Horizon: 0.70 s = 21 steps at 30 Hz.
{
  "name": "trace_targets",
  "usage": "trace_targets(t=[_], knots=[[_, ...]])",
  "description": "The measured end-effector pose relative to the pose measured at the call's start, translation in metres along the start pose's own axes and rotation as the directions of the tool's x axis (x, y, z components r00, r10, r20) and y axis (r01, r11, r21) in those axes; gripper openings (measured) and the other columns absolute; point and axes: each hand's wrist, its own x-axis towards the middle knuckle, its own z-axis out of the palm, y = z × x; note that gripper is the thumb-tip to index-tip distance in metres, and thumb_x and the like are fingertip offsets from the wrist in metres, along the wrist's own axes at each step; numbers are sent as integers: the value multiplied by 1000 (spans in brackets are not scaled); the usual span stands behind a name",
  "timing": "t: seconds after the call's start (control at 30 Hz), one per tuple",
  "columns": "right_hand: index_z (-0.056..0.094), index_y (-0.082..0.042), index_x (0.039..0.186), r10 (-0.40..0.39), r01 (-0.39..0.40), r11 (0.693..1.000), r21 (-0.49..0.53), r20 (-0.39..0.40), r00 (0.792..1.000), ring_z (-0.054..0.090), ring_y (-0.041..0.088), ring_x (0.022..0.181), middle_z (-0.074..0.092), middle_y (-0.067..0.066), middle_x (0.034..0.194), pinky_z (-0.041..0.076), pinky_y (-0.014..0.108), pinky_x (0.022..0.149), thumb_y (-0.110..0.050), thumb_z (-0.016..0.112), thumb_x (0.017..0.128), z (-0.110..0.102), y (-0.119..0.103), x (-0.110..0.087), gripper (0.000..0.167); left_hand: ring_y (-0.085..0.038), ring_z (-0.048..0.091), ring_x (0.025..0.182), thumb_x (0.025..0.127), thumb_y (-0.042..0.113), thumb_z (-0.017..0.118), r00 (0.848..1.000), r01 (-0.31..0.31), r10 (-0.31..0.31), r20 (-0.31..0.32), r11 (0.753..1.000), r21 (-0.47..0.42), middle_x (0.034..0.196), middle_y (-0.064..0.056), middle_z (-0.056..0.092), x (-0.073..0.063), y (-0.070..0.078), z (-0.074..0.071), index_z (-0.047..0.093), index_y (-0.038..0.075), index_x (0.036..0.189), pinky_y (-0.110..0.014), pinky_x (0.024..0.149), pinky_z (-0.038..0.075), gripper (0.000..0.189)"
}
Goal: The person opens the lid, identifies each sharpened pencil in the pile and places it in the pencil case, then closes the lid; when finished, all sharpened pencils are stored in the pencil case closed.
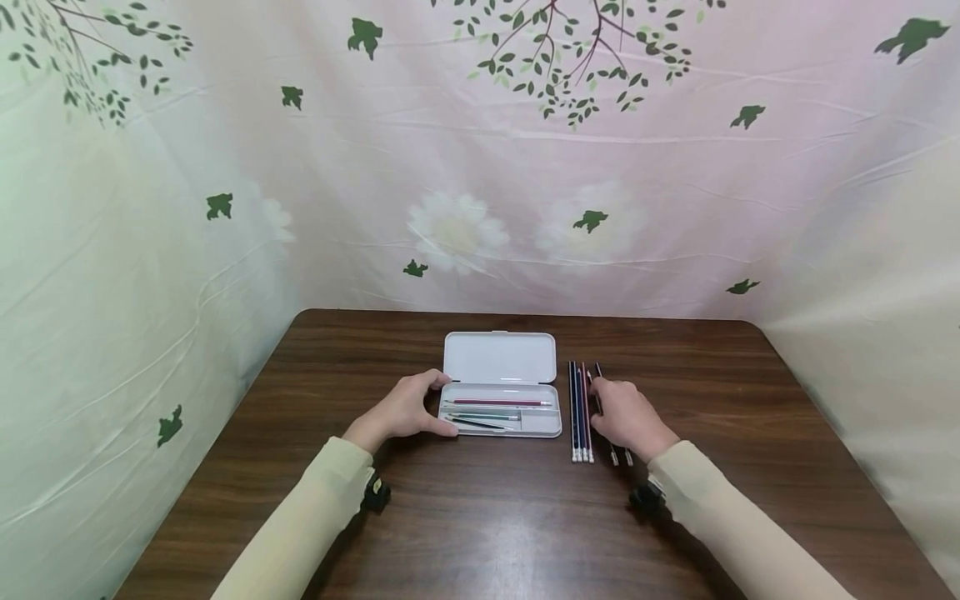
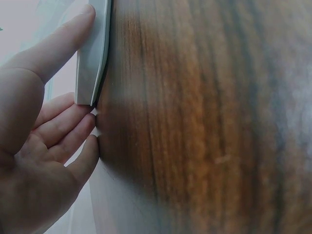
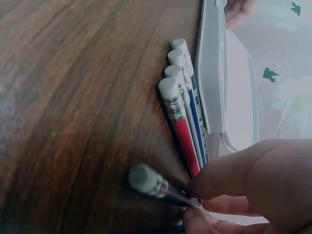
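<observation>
A white pencil case lies with its lid folded back. My left hand holds its left end, thumb at the front wall and fingers behind, as the left wrist view also shows. Inside lie a dark red pencil and several thin pens or pencils. My right hand pinches a dark pencil between thumb and fingers, its white eraser end toward me. Left of that hand is a tight row of pencils, one of them red. Another pencil shows beneath the right hand, mostly hidden.
The dark wooden table has rounded far corners. Behind it and along both sides hangs a pale cloth printed with leaves, birds and flowers. Wrist cameras sit under both sleeves.
</observation>
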Motion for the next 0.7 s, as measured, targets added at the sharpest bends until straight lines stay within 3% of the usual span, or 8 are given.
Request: trace_targets(t=[0.4,0.7], knots=[[64,3,101,50,-49,999,8,-6,999,57,24,67,65,11,80,51,42,59,0,75,81,-1,-2,-3,24,-22,58,126,69,44,100,1000,4,-4,7,1000,9,133,-6,65,-1,0,0,61,10,137,-47,113,44,85],[62,6,96,66,-66,998,-3,1,998,58,25,63,63,15,78,52,41,55,-1,77,82,0,-4,-1,22,-22,57,126,70,44,100,1000,27,-28,14,1000,15,135,-6,64,1,0,0,60,11,138,-47,114,44,86]])
